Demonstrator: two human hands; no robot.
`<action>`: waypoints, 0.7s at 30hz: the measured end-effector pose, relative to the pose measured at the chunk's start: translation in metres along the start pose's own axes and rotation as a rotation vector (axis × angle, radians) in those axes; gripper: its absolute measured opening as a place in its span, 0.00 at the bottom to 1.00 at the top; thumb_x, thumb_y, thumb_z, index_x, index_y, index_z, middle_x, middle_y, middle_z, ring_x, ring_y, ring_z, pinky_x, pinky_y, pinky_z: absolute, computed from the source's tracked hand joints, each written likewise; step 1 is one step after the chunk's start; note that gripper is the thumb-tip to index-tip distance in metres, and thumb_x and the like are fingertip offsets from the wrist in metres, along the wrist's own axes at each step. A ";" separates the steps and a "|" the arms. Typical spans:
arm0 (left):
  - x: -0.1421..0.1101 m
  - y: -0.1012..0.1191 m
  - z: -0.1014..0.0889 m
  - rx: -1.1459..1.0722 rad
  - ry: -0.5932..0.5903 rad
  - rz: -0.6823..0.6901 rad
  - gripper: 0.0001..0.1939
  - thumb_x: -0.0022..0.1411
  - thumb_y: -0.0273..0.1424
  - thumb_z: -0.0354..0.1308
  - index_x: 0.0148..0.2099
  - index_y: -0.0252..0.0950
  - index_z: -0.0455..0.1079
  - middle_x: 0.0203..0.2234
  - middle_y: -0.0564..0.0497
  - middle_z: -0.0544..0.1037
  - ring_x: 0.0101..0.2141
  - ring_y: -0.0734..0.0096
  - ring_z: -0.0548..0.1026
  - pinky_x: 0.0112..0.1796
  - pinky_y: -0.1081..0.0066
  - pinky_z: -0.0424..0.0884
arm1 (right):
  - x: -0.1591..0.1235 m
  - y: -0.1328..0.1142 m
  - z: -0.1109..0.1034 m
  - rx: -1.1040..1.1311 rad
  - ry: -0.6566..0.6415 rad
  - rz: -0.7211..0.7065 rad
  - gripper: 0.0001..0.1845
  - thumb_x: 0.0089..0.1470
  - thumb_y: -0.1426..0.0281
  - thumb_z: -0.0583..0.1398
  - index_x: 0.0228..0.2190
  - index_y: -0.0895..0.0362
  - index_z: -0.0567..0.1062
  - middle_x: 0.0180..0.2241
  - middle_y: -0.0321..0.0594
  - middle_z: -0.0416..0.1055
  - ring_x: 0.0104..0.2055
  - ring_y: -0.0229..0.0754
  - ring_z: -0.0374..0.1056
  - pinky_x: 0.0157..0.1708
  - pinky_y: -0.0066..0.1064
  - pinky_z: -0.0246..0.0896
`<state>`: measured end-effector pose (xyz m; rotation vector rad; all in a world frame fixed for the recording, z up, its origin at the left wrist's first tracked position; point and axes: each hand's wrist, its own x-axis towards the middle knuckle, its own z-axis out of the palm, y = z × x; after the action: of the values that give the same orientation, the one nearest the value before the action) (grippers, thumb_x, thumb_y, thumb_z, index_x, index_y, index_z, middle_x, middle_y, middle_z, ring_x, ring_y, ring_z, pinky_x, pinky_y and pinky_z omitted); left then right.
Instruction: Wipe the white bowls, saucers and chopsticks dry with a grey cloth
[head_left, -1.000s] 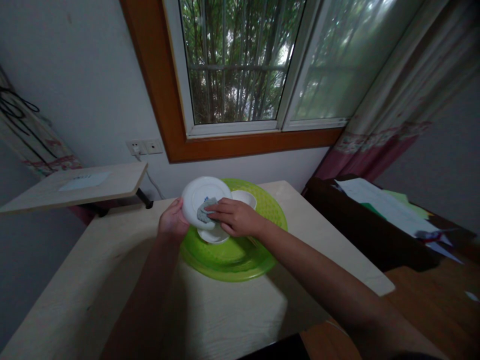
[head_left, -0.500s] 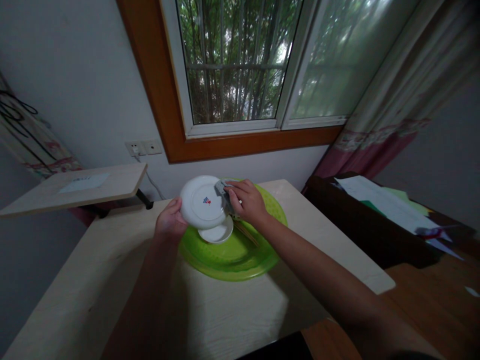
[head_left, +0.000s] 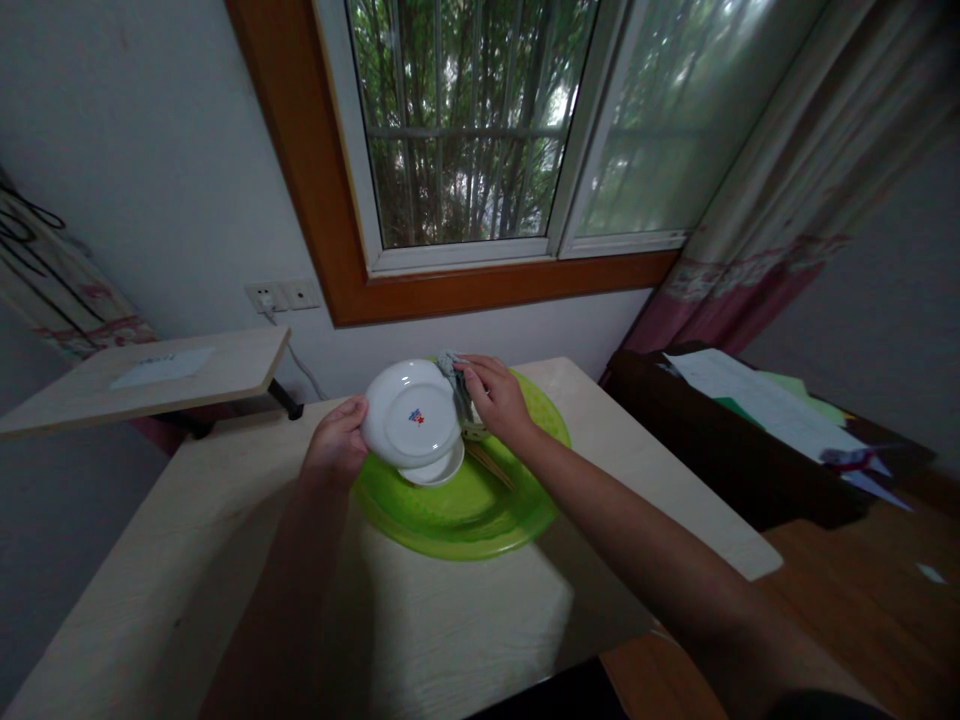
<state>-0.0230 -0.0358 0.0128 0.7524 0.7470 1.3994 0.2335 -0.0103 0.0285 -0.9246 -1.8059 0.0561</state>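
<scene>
My left hand [head_left: 337, 440] grips the left rim of a white plate [head_left: 411, 430], whose underside with a small blue and red mark faces me. A grey cloth [head_left: 453, 368] is pinched in my right hand [head_left: 495, 398], by the plate's upper right edge. Below the plate, a small white dish [head_left: 439, 468] is partly hidden. It rests in a round green tray [head_left: 465, 545], along with a pair of chopsticks [head_left: 489, 466]. Another light-coloured piece of tableware [head_left: 474, 428] shows partly behind my right hand.
The tray stands on a pale wooden table [head_left: 450, 620]. A raised wooden shelf [head_left: 225, 380] with a paper label is at the left. Beyond the table are a wall socket [head_left: 281, 296] and a window. Papers [head_left: 750, 400] lie on a dark surface at the right.
The cloth has shifted from the plate's underside to its upper right edge. The plate sits slightly lower in view, covering more of the small dish. Both hands keep their hold.
</scene>
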 end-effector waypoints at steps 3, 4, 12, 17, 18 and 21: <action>-0.001 0.002 0.000 0.037 0.017 0.011 0.09 0.57 0.26 0.64 0.41 0.27 0.77 0.33 0.40 0.82 0.39 0.56 0.82 0.45 0.62 0.77 | -0.001 0.001 0.002 0.008 -0.021 -0.006 0.19 0.69 0.65 0.52 0.46 0.53 0.82 0.49 0.45 0.79 0.52 0.47 0.73 0.55 0.44 0.65; -0.001 0.002 0.000 0.045 0.025 0.013 0.09 0.56 0.26 0.65 0.40 0.27 0.77 0.32 0.41 0.82 0.39 0.56 0.82 0.44 0.62 0.77 | -0.001 0.002 0.002 0.009 -0.025 -0.007 0.19 0.69 0.64 0.52 0.45 0.53 0.82 0.49 0.45 0.79 0.52 0.47 0.73 0.55 0.44 0.66; 0.003 0.001 -0.004 0.094 0.064 0.025 0.10 0.52 0.27 0.69 0.38 0.29 0.78 0.29 0.46 0.82 0.30 0.67 0.78 0.34 0.72 0.74 | -0.002 0.004 0.005 0.008 -0.054 0.006 0.18 0.68 0.65 0.53 0.46 0.53 0.82 0.49 0.45 0.79 0.53 0.46 0.72 0.57 0.44 0.66; 0.001 0.000 -0.001 0.124 0.028 0.052 0.12 0.52 0.29 0.70 0.39 0.28 0.79 0.31 0.43 0.82 0.31 0.66 0.79 0.34 0.73 0.74 | -0.003 0.008 0.008 0.002 -0.070 0.015 0.18 0.68 0.66 0.53 0.46 0.54 0.82 0.50 0.46 0.78 0.54 0.47 0.72 0.57 0.44 0.66; 0.001 0.000 0.000 0.128 0.021 0.061 0.12 0.52 0.29 0.70 0.40 0.28 0.79 0.33 0.42 0.83 0.32 0.65 0.79 0.35 0.72 0.74 | -0.003 0.009 0.008 -0.008 -0.081 0.011 0.17 0.68 0.66 0.53 0.46 0.54 0.81 0.50 0.46 0.78 0.54 0.47 0.72 0.58 0.44 0.65; 0.000 -0.001 0.003 0.146 -0.002 0.070 0.18 0.52 0.29 0.70 0.47 0.30 0.78 0.39 0.41 0.83 0.37 0.63 0.80 0.39 0.70 0.74 | -0.005 0.011 0.010 -0.038 -0.116 -0.028 0.17 0.66 0.68 0.54 0.49 0.54 0.80 0.53 0.46 0.77 0.56 0.48 0.71 0.59 0.47 0.64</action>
<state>-0.0202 -0.0363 0.0139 0.9014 0.8347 1.4170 0.2321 -0.0016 0.0152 -0.9390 -1.9322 0.0592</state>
